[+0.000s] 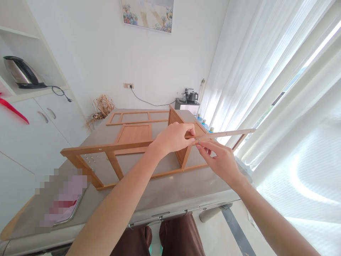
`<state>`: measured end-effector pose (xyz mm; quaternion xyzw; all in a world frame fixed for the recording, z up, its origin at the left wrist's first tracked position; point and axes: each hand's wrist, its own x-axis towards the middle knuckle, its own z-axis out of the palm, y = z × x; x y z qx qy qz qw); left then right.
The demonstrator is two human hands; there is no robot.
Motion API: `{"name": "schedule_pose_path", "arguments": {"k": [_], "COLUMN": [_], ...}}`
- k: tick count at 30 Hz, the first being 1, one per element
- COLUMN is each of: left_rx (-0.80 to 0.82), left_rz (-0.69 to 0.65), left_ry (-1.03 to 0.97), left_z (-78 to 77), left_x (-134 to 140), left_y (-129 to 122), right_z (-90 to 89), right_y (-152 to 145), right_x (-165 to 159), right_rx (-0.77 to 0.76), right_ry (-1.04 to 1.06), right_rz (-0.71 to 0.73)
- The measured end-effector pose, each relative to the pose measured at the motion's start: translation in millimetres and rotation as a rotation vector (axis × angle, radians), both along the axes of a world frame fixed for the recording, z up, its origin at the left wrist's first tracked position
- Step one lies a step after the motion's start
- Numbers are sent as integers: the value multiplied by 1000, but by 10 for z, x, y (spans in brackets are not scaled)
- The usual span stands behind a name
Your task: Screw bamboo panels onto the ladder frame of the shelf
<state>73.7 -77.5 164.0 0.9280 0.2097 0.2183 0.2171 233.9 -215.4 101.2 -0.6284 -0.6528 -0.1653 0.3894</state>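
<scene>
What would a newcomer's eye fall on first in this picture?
Probably the two bare hands just right of centre: the left hand grips the wooden frame standing on the table, while the right hand pinches a small metal piece against it. Next might come the bright white curtains filling the right side, then the kettle on the upper-left shelf.

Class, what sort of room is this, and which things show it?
Probably a room in a home, though perhaps an office: a kettle sits on a cabinet shelf, a picture hangs on the wall, and white curtains hang at the right.
</scene>
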Motion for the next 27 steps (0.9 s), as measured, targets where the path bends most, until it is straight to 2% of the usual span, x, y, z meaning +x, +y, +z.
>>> {"name": "schedule_pose_path", "arguments": {"k": [6, 13, 27], "left_rx": [13, 12, 10], "left_rz": [-14, -12, -18], "left_ry": [-12, -13, -1], "left_z": [-10, -2, 8], "left_x": [3, -2, -6], "left_y": [10, 2, 1], "right_z": [28, -14, -27], "right_y": [10, 42, 32], "right_x": [27, 37, 36], "right_rx": [-70, -62, -68], "right_ry": [-5, 87, 161], "right_rz": [-8, 52, 39]}}
